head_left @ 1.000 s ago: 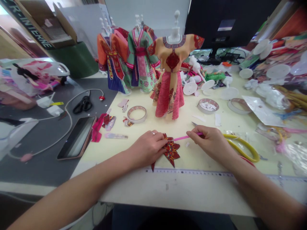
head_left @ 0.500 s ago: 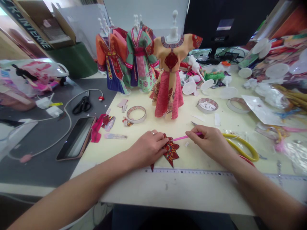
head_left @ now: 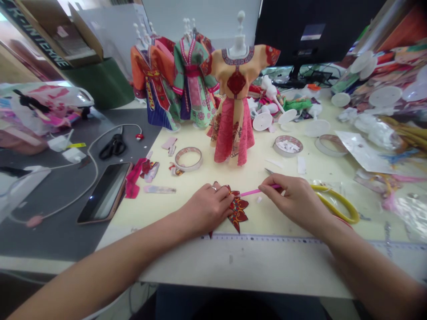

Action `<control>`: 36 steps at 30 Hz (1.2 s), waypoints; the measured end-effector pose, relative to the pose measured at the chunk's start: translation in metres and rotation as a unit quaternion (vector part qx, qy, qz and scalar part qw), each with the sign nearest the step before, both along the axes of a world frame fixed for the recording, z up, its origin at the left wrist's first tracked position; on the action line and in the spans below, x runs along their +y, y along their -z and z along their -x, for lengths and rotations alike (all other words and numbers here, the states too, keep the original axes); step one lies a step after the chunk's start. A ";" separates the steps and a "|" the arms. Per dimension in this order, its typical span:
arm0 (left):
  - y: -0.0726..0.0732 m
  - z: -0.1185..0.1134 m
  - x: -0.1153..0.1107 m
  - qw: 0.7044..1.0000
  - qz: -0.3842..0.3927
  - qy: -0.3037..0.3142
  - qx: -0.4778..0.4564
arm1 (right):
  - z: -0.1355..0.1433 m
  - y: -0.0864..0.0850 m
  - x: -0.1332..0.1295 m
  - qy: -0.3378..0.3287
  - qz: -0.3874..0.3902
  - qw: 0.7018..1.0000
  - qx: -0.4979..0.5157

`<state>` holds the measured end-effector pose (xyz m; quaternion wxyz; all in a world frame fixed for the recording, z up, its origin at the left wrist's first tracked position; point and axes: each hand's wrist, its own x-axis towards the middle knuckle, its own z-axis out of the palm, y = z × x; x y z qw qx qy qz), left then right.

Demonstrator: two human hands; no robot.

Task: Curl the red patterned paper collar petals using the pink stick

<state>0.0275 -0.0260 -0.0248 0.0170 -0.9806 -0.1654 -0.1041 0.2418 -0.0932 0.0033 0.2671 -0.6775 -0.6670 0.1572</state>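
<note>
My left hand, with a ring on one finger, lies over a red patterned piece with pointed petals, covering its left part. The fingers are bent and close together, pressing the piece to the table. My right hand is closed round a thin pink stick, whose left end reaches the top edge of the red piece. A dark pointed metal tip shows just above the right hand; the rest of it is hidden. Below the red piece runs a ruler.
Dressed doll stands, the nearest in a yellow and pink dress, rise at the back. Tape rolls, a phone, black scissors and a yellow ring lie around the hands.
The view has shifted slightly. My left hand sits a little differently on the red piece, with another tip showing above its fingers. My right hand keeps its hold on the pink stick.
</note>
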 end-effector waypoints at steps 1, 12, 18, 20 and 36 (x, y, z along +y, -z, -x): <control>0.001 0.000 0.000 1.000 -0.007 0.002 0.006 | -0.001 -0.001 -0.001 -0.007 -0.006 1.000 -0.002; -0.001 0.002 0.002 1.000 0.021 0.008 -0.007 | -0.005 -0.009 -0.005 0.011 -0.083 0.996 -0.009; -0.002 0.003 0.005 0.998 0.054 0.011 -0.036 | -0.005 -0.006 -0.004 0.011 -0.083 0.997 -0.003; -0.001 0.003 0.006 0.997 0.058 0.013 -0.042 | -0.005 -0.007 -0.004 0.010 -0.083 0.997 -0.003; 0.002 0.001 0.000 1.000 0.000 0.004 0.001 | -0.005 -0.006 -0.004 0.001 -0.093 0.996 -0.007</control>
